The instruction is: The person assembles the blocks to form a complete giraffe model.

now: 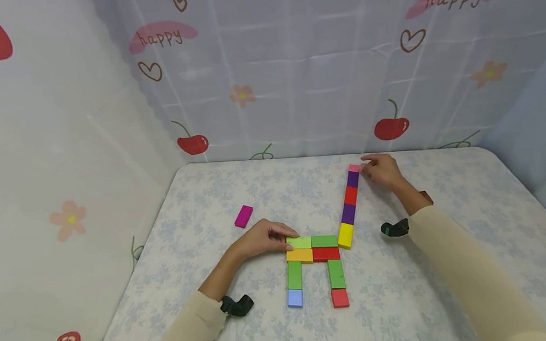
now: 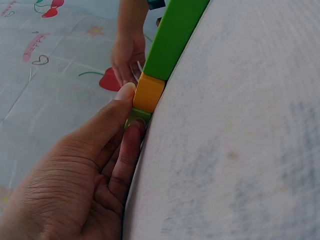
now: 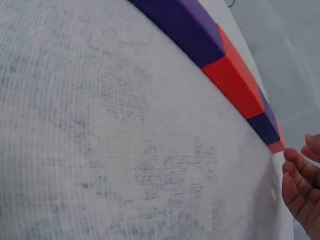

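Observation:
My left hand (image 1: 261, 238) pinches the left end of a light green block (image 1: 301, 243) between its fingertips. Directly below that block lies an orange block (image 1: 300, 256), with a green block (image 1: 324, 241) and a red block (image 1: 326, 254) to their right. Two legs of green and end blocks extend down from these. A slanted row runs up from a yellow block (image 1: 345, 236) through purple and red ones to a pink block (image 1: 354, 168). Just right of the pink block hovers my right hand (image 1: 383, 171), fingers loosely bent around nothing; in the right wrist view its fingertips (image 3: 290, 155) are beside that block.
A magenta block (image 1: 244, 216) lies apart on the left of the patterned tabletop (image 1: 206, 192). Printed curtains (image 1: 294, 82) stand behind and on both sides of the table. Each wrist carries a black camera mount, such as the left one (image 1: 238, 305).

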### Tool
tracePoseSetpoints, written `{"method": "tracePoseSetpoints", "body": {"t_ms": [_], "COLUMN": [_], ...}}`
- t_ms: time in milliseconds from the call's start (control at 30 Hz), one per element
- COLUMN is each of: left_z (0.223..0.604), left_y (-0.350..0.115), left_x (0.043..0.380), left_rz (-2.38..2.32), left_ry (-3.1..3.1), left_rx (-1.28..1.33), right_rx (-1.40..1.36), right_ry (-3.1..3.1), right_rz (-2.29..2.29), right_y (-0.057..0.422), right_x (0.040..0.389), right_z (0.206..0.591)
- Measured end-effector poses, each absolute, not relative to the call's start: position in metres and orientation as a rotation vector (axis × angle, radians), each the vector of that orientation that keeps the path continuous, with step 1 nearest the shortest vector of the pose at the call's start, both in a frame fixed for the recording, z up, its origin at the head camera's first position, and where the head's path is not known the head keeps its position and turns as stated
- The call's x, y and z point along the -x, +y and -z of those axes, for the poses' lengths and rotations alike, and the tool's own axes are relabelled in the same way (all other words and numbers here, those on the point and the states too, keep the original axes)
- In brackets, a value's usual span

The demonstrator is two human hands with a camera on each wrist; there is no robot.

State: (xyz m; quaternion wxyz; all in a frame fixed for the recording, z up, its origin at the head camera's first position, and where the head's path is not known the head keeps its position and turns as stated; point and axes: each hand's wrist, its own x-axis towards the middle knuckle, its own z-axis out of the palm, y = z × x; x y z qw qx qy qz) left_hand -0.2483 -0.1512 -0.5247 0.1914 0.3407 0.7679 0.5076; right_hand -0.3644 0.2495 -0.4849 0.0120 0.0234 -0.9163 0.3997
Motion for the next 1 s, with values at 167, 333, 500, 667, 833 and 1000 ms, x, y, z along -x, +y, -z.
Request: {"method": "tracePoseSetpoints", "body": {"t_ms": [167, 333, 500, 667, 833, 1000], "left_z": [0.525, 0.522, 0.521, 0.521, 0.521, 0.521], "left_y": [-0.150, -0.151, -0.152, -0.151, -0.152, -0.152], "left_x": [0.249, 0.248, 0.248, 0.248, 0.248, 0.247], "left_rz": [-1.418, -1.415, -1.422, -1.414, -1.404, -1.408], "left_ry": [2.154, 2.157, 2.147, 2.150, 2.172, 2.169], "left_rx": [-0.967, -0.967, -0.957, -0.971, -0.960, -0.943], "right_rx": [-0.097, -0.103, -0.100, -0.063, -0.041, -0.025], "right_ry": [-2.780, -2.757, -2.709, -2.674, -2.715, -2.934], "right_rz": [-1.290, -1.263, -1.195, -1.098, -1.024, -0.987], "right_y": [0.262, 0.272, 0.284, 0.302, 0.323, 0.345], "right_x": [0.351, 0.334, 0.313, 0.293, 0.284, 0.275], "right_z": [0.473, 0.458, 0.449, 0.442, 0.439, 0.441]}}
